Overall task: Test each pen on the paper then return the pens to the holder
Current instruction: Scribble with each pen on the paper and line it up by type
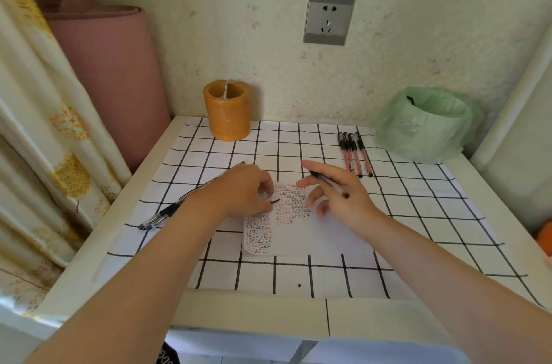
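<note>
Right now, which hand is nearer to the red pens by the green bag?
The right hand. It hovers just in front and left of the red pens, holding a black pen. The left hand is farther left, at the paper's left edge.

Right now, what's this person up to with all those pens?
They are testing pens on a small white paper covered in scribbles. The right hand holds a black pen; the left hand pinches something small, perhaps its cap. Black pens lie left, four red pens right. The orange cylindrical holder looks nearly empty.
</note>
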